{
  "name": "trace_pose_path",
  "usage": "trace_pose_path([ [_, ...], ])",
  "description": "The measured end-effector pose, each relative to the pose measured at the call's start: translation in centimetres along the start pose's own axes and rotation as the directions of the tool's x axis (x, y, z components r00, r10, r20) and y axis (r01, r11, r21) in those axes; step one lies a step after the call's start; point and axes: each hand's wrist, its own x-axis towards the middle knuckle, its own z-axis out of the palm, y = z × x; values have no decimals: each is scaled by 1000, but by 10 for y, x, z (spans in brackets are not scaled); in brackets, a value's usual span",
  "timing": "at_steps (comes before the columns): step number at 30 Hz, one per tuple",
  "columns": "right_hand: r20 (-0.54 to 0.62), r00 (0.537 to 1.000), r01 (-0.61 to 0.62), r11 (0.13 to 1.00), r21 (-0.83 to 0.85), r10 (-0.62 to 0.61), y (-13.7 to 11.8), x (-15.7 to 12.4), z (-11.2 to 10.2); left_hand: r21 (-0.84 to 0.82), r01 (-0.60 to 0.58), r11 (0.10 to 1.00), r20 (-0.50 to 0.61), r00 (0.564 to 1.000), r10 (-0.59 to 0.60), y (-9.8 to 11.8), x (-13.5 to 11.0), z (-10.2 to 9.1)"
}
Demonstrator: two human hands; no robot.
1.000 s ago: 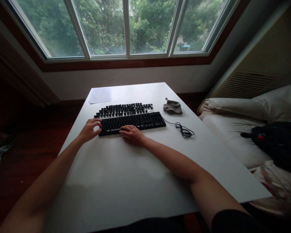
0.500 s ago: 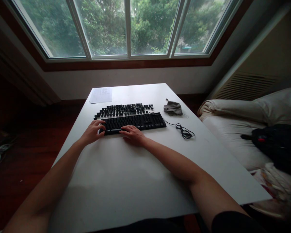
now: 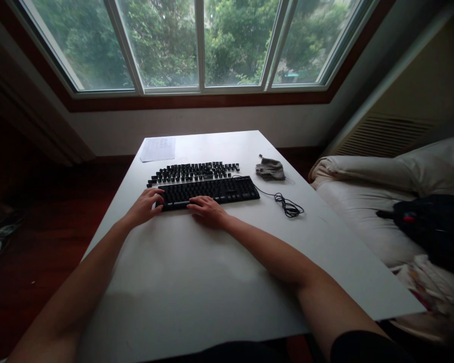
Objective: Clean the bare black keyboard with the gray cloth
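Note:
A black keyboard (image 3: 227,189) lies on the white table, its long side towards me. My left hand (image 3: 146,206) is curled round the keyboard's left end, fingers on the far side and thumb at the near corner. Along the front edge, near the middle, my right hand (image 3: 207,210) rests with its fingers stretched onto the keyboard by the long front key. Just behind the keyboard, many loose black keycaps (image 3: 189,171) are laid out in rows. My fingers cover parts of the keyboard's left end and front edge.
The keyboard's coiled cable (image 3: 287,205) lies to the right on the white table (image 3: 212,282). A crumpled grey cloth (image 3: 270,169) is behind it, and a sheet of paper (image 3: 158,149) lies at the far left corner. A pale sofa (image 3: 359,206) with a dark bag (image 3: 435,227) stands on the right.

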Motion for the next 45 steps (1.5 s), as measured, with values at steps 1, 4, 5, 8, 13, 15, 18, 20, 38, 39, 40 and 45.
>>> trace_pose_path([
  [1,-1,1000,-1,1000,0,1,0,0,0,1,-6,1000,-1,1000,6,0,0,0],
  [4,4,1000,-2,1000,2,2,0,0,0,7,-12,1000,-1,1000,12,0,0,-1],
  [5,6,1000,-1,1000,0,1,0,1,0,11,-12,1000,2,1000,12,0,1,-1],
  [8,4,1000,-3,1000,-15,3,0,0,0,19,-8,1000,18,1000,8,0,2,-3],
  [13,6,1000,-3,1000,-4,3,1,-1,1,45,-32,998,45,999,30,5,5,-8],
  [15,6,1000,-3,1000,-2,3,1,-1,1,59,-47,997,43,998,45,8,6,-8],
  [18,1,1000,1,1000,-13,-1,1,0,1,80,-67,995,31,997,64,12,7,-8],
  [20,-4,1000,5,1000,-20,-5,2,0,2,98,-73,992,18,997,72,16,7,-6],
  [38,-5,1000,5,1000,-19,-5,1,0,2,166,-42,985,9,999,41,24,-4,1],
  [39,-7,1000,4,1000,-21,-4,1,0,2,160,-23,987,-14,1000,26,26,-6,3],
  [40,-9,1000,4,1000,-23,-4,2,-1,3,157,2,988,-42,999,4,29,-9,5],
  [45,-18,1000,9,1000,-30,-10,3,-1,3,171,108,979,-163,983,-80,43,-18,21],
])
